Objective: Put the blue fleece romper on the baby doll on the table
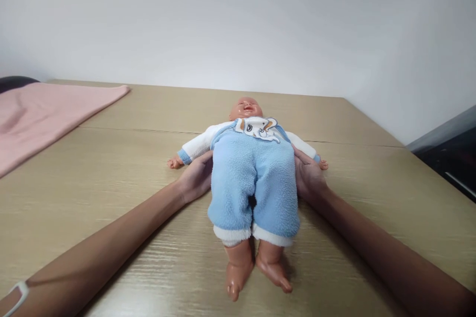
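A baby doll lies on its back in the middle of the table, its feet toward me and its head at the far end. It wears a light blue fleece outfit with white sleeves and cuffs, and an elephant face decorates the chest. My left hand holds the doll's side at the left, below its white sleeve. On the other side, my right hand grips the doll at the same height. The fingers of both hands are mostly hidden behind and under the doll's body.
A pink cloth is spread over the left side of the wooden table. Behind the table rises a pale wall. A dark object stands beyond the right edge, and another dark shape shows at far left.
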A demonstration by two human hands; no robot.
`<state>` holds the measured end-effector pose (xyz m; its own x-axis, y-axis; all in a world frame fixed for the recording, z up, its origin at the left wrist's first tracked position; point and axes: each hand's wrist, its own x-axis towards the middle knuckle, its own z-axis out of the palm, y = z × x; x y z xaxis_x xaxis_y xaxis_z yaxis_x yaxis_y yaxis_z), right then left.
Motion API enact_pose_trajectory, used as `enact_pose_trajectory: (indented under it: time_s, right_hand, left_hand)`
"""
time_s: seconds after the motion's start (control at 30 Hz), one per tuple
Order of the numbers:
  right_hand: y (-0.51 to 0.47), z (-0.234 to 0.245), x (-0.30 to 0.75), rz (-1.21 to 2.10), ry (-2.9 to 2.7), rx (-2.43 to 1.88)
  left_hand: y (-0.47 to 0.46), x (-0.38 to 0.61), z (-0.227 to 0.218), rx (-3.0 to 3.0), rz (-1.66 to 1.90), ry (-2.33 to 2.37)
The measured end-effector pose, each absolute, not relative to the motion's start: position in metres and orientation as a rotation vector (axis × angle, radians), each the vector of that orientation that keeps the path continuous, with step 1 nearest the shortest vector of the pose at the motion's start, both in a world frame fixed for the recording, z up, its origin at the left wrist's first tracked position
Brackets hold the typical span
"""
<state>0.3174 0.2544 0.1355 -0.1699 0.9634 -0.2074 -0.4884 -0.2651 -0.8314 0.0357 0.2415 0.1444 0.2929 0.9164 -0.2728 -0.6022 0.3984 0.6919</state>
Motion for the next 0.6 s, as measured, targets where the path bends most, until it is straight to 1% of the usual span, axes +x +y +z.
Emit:
enact_pose_trajectory:
  time_s: [0.2, 0.37, 0.6]
  right_hand:
    - [0.244, 0.147, 0.310, 1.595, -0.716, -0.932]
    - [0.233, 0.155, 0.308, 1.632, -0.715, -0.944]
    - [0.239, 0.147, 0.315, 1.686, -0.708, -0.985]
  left_hand:
    - [0.244, 0.035, 0.137, 0.608, 1.041, 0.761]
    - [0.245, 0.026, 0.129, 0.670, 1.064, 0.762]
    - [0.241, 0.032, 0.134, 0.703, 1.032, 0.703]
